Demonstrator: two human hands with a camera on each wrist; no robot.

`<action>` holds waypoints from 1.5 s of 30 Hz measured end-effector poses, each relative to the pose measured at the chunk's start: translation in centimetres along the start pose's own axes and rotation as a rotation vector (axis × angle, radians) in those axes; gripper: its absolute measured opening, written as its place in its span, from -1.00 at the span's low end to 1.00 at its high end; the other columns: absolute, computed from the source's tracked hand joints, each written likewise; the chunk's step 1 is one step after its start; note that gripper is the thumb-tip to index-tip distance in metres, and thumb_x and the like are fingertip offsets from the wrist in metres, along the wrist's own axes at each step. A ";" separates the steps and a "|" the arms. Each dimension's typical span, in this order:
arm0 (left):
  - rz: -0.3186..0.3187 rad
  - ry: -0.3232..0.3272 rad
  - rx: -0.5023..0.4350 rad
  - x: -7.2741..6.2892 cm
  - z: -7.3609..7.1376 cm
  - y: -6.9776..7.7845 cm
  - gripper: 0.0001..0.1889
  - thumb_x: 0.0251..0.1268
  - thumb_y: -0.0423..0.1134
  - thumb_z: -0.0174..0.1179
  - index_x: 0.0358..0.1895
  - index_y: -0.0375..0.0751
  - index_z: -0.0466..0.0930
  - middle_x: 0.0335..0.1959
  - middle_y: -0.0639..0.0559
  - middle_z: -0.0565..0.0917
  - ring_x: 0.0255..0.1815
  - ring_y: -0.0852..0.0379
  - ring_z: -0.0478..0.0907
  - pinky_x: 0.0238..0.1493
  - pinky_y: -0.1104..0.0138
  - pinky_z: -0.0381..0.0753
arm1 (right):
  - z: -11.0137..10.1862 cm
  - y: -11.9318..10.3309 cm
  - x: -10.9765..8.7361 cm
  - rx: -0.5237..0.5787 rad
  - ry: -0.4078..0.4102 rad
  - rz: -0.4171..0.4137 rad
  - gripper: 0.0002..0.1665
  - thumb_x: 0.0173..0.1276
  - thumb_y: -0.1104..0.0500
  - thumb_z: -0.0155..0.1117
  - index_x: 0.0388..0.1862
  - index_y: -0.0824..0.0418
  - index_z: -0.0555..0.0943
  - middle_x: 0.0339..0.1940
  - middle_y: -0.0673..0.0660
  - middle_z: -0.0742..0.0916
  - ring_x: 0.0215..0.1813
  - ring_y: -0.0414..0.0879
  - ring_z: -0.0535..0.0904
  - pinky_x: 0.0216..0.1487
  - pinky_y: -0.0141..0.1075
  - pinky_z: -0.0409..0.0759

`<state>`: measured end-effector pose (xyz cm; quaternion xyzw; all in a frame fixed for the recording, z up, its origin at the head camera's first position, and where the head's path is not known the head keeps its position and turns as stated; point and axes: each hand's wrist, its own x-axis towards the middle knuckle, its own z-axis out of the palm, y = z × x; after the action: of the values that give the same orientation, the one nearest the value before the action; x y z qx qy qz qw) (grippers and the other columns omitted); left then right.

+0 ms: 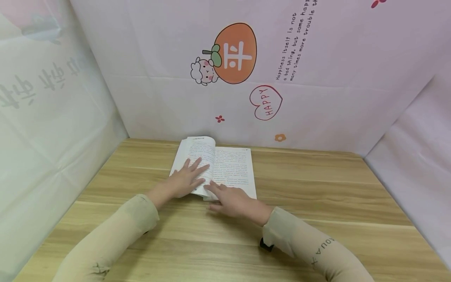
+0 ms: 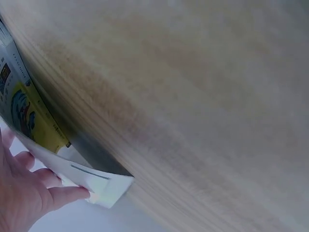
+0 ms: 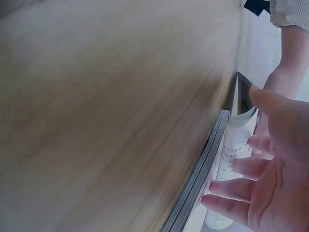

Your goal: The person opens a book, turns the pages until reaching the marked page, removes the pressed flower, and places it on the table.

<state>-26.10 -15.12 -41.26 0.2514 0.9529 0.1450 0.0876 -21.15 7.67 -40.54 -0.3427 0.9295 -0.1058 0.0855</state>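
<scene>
An open book with printed pages lies on the wooden table, its left-hand leaves bulging upward near the spine. Across those left pages my left hand rests with its fingers spread. In the left wrist view, the front cover's outside, yellow with a picture, shows beneath the raised edge. My right hand is at the book's lower edge near the spine, fingers extended. From the right wrist, its thumb appears beside the curled leaves, while the other fingers reach over the pages; whether they touch is hard to tell.
The wooden table extends to both sides of the book. A white sheet with cartoon prints hangs behind it, and more white sheeting stands at the left and right. A black band shows under the right sleeve.
</scene>
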 end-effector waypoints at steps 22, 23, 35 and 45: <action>-0.019 -0.019 0.011 0.2 0.2 0.0 -0.34 0.68 0.12 -0.15 0.66 -0.09 0.06 0.68 -0.10 0.00 0.62 -0.40 -0.16 0.33 -0.38 0.26 | -0.1 0.2 -0.2 -0.034 -0.139 -0.034 -0.08 0.46 -0.19 0.33 0.68 -0.11 0.16 0.70 -0.02 0.15 0.57 0.22 0.26 -0.22 -0.09 0.70; -0.027 -0.024 0.004 0.2 0.1 0.0 -0.33 0.68 0.12 -0.14 0.66 -0.09 0.05 0.67 -0.12 0.02 0.62 -0.40 -0.15 0.32 -0.37 0.29 | -0.2 0.4 -0.3 -0.022 -0.145 -0.036 -0.08 0.47 -0.18 0.33 0.68 -0.11 0.17 0.69 -0.01 0.16 0.57 0.19 0.25 -0.18 -0.08 0.70; 0.015 -0.061 -0.001 -0.1 0.1 -0.3 -0.33 0.71 0.07 -0.17 0.69 -0.05 -0.07 0.69 -0.17 -0.13 0.57 -0.55 -0.24 0.35 -0.41 0.17 | -1.5 3.1 -1.5 0.098 -0.214 -0.027 -0.17 0.52 -0.15 0.27 0.66 -0.08 0.22 0.65 0.06 0.25 0.61 0.07 0.18 0.51 0.03 0.27; 0.049 -0.065 -0.021 -0.5 0.3 -0.6 -0.35 0.72 0.04 -0.19 0.68 -0.12 -0.05 0.67 -0.26 -0.13 0.55 -0.60 -0.23 0.44 -0.37 0.00 | -1.8 5.4 -2.1 0.098 -0.165 -0.079 -0.35 0.46 -0.05 0.39 0.45 0.10 0.51 0.50 0.14 0.50 0.49 0.06 0.40 0.43 -0.04 0.40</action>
<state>-25.84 -15.77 -41.69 0.2781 0.9416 0.1489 0.1175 -23.36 13.27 -39.99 -0.3819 0.8989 -0.1258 0.1742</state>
